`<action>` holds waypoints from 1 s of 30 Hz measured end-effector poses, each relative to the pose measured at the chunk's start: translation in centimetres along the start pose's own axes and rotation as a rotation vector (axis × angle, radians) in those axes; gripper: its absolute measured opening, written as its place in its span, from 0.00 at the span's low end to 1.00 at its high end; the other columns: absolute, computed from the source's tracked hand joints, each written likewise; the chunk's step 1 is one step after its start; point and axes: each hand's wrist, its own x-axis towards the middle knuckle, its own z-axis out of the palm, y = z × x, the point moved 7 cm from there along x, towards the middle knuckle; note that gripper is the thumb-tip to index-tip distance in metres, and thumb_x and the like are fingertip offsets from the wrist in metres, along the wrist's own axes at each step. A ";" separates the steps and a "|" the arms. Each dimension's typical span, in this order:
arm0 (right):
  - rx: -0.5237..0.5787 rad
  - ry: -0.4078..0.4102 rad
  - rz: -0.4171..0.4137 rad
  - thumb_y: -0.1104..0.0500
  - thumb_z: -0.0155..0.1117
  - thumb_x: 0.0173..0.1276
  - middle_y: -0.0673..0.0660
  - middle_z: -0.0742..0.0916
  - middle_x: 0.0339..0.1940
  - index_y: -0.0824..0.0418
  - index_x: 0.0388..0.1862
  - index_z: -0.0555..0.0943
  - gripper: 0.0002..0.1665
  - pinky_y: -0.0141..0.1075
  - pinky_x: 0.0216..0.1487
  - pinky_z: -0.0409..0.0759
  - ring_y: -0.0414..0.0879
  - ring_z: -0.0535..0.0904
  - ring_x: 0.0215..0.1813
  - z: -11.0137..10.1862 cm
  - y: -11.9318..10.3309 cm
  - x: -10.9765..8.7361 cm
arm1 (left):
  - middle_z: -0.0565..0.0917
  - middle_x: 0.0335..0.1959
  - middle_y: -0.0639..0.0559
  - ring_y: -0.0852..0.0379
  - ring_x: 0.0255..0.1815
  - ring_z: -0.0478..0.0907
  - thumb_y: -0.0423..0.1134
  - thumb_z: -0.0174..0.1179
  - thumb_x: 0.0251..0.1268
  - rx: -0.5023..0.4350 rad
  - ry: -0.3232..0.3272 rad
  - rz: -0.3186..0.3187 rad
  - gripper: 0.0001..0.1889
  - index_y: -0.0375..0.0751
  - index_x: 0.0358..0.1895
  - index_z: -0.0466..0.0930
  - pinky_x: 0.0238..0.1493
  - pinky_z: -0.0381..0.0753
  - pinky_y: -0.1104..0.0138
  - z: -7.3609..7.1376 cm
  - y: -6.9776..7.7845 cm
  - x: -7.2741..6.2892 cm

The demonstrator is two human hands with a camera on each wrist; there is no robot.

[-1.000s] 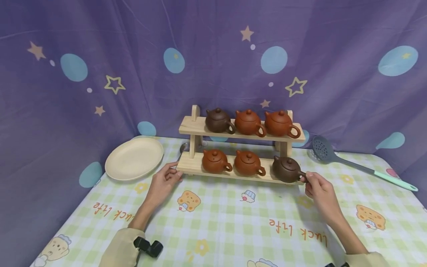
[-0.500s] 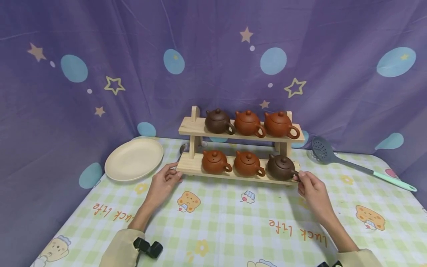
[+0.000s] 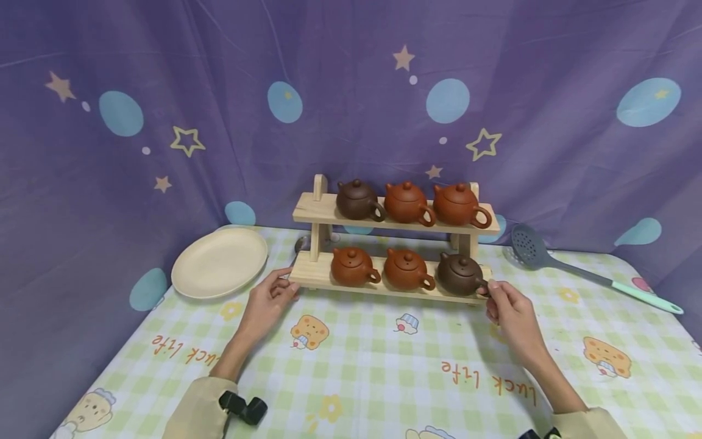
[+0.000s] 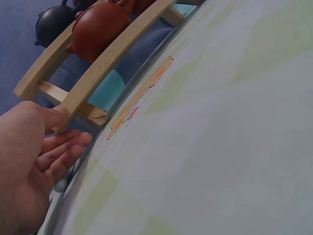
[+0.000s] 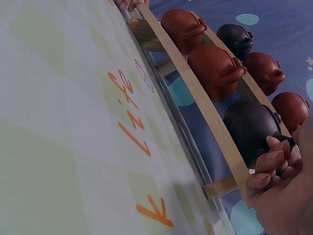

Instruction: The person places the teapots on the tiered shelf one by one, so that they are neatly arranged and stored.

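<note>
A two-tier wooden rack (image 3: 312, 270) carries small clay teapots on both boards. My right hand (image 3: 512, 314) pinches the handle of a dark brown teapot (image 3: 459, 274) at the right end of the lower board. In the right wrist view this dark teapot (image 5: 249, 128) sits on the board, its handle partly covered by fingers. Two reddish-brown teapots (image 3: 352, 267) stand to its left on the same tier. At the rack's left end my left hand (image 3: 269, 302) grips the lower board, thumb against its end and the other fingers below, as the left wrist view shows.
The upper board bears another dark teapot (image 3: 357, 200) and two reddish ones (image 3: 459, 204). A cream plate (image 3: 219, 262) lies at the left, and a spoon (image 3: 301, 244) lies partly behind the rack. A slotted skimmer (image 3: 581, 272) is on the right. A purple curtain (image 3: 351, 91) hangs behind.
My right hand has moved the dark teapot left, from the lower board's right end closer to the neighbouring reddish teapot. My left hand has stayed on the rack.
</note>
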 end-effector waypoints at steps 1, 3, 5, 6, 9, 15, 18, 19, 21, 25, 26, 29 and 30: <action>-0.002 -0.002 0.001 0.53 0.45 0.88 0.52 0.71 0.20 0.78 0.47 0.77 0.26 0.35 0.22 0.64 0.39 0.65 0.23 0.0 0.0 0.0 | 0.85 0.43 0.41 0.50 0.40 0.87 0.41 0.62 0.78 0.001 -0.001 0.001 0.24 0.36 0.71 0.73 0.44 0.82 0.70 0.0 0.0 0.0; -0.007 -0.007 0.003 0.52 0.45 0.88 0.52 0.70 0.20 0.77 0.48 0.77 0.26 0.35 0.22 0.64 0.39 0.65 0.23 0.0 0.0 0.0 | 0.85 0.43 0.41 0.50 0.40 0.87 0.42 0.62 0.78 0.005 -0.004 0.002 0.24 0.36 0.71 0.73 0.44 0.82 0.70 0.0 0.0 0.0; -0.008 -0.014 0.003 0.52 0.44 0.88 0.52 0.70 0.21 0.77 0.49 0.77 0.26 0.36 0.23 0.64 0.40 0.65 0.23 -0.1 0.1 0.0 | 0.85 0.43 0.41 0.50 0.40 0.87 0.42 0.62 0.78 0.010 -0.005 0.003 0.24 0.36 0.71 0.73 0.44 0.82 0.70 0.0 0.1 0.0; -0.008 -0.015 0.004 0.52 0.44 0.88 0.52 0.70 0.21 0.77 0.49 0.77 0.26 0.37 0.23 0.64 0.40 0.65 0.23 -0.1 0.1 0.0 | 0.85 0.43 0.42 0.50 0.40 0.87 0.42 0.62 0.78 0.012 -0.005 0.004 0.24 0.36 0.71 0.73 0.43 0.82 0.70 0.0 0.1 0.0; -0.015 -0.016 -0.004 0.51 0.44 0.88 0.53 0.71 0.21 0.77 0.50 0.76 0.27 0.38 0.24 0.65 0.41 0.66 0.23 -0.2 0.0 0.0 | 0.85 0.43 0.42 0.50 0.40 0.86 0.41 0.62 0.78 0.017 -0.004 0.005 0.24 0.36 0.71 0.73 0.43 0.81 0.70 0.0 0.2 0.0; -0.029 -0.016 -0.011 0.51 0.45 0.88 0.53 0.72 0.22 0.76 0.50 0.75 0.26 0.38 0.24 0.66 0.42 0.67 0.24 -0.2 0.1 0.0 | 0.85 0.43 0.42 0.50 0.40 0.86 0.40 0.62 0.78 0.028 -0.001 0.001 0.23 0.36 0.70 0.74 0.42 0.81 0.70 0.0 0.2 0.0; -0.024 -0.017 -0.014 0.49 0.45 0.88 0.53 0.72 0.22 0.75 0.49 0.75 0.27 0.37 0.25 0.67 0.42 0.68 0.24 -0.3 -0.1 -0.2 | 0.85 0.43 0.42 0.51 0.40 0.86 0.40 0.62 0.78 0.035 -0.003 -0.003 0.23 0.36 0.70 0.74 0.42 0.81 0.70 0.0 0.3 0.0; -0.025 -0.016 -0.013 0.49 0.45 0.88 0.53 0.72 0.22 0.75 0.48 0.75 0.27 0.37 0.25 0.67 0.42 0.68 0.24 -0.3 -0.1 -0.2 | 0.85 0.43 0.42 0.51 0.40 0.86 0.40 0.62 0.78 0.038 -0.004 -0.005 0.23 0.36 0.71 0.73 0.42 0.81 0.70 0.0 0.3 0.0; -0.031 -0.013 -0.015 0.48 0.45 0.87 0.53 0.72 0.22 0.74 0.47 0.74 0.28 0.37 0.25 0.67 0.42 0.68 0.24 -0.4 -0.1 -0.3 | 0.85 0.43 0.42 0.51 0.40 0.86 0.40 0.62 0.78 0.041 -0.004 -0.007 0.23 0.36 0.70 0.73 0.42 0.81 0.69 0.0 0.3 0.0; -0.054 -0.009 -0.011 0.46 0.44 0.87 0.53 0.72 0.22 0.73 0.45 0.72 0.28 0.37 0.25 0.67 0.43 0.68 0.24 -0.5 -0.1 -0.4 | 0.85 0.43 0.42 0.50 0.40 0.86 0.39 0.62 0.78 0.057 -0.005 -0.002 0.23 0.35 0.70 0.73 0.42 0.81 0.69 -0.1 0.4 0.0; -0.059 -0.008 -0.010 0.46 0.44 0.87 0.53 0.72 0.22 0.73 0.45 0.72 0.28 0.37 0.25 0.68 0.43 0.68 0.24 -0.5 0.0 -0.4 | 0.85 0.43 0.42 0.50 0.40 0.86 0.39 0.62 0.78 0.060 -0.004 -0.002 0.23 0.35 0.70 0.74 0.42 0.81 0.69 -0.1 0.4 0.0; -0.074 -0.004 0.000 0.45 0.44 0.87 0.54 0.73 0.23 0.72 0.45 0.72 0.28 0.36 0.25 0.68 0.43 0.68 0.25 -0.6 0.1 -0.4 | 0.85 0.43 0.42 0.51 0.40 0.86 0.39 0.62 0.78 0.067 -0.005 -0.001 0.23 0.35 0.70 0.74 0.43 0.81 0.69 -0.1 0.4 0.0; -0.081 -0.005 0.002 0.45 0.44 0.87 0.54 0.73 0.23 0.72 0.45 0.72 0.28 0.36 0.25 0.68 0.43 0.69 0.25 -0.6 0.1 -0.4 | 0.86 0.43 0.42 0.51 0.40 0.86 0.39 0.62 0.78 0.066 -0.004 -0.003 0.23 0.36 0.70 0.74 0.42 0.81 0.69 -0.1 0.4 0.0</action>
